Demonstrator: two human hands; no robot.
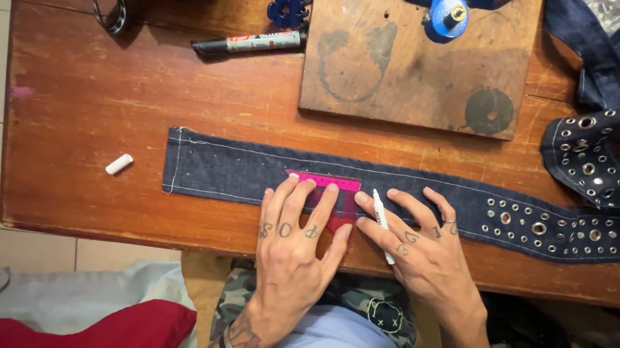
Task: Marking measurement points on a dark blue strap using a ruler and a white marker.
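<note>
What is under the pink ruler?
The pink ruler lies on the dark denim strip, which lies on the wooden table. The left hand presses it down and covers its lower part, so any marks there are hidden.

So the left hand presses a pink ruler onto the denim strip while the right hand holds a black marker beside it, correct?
Not quite: the head view shows the right hand holding a white marking stick, not a black marker. The black marker lies untouched further up the table. The rest stands: the left hand presses the pink ruler onto the denim strip.
</note>
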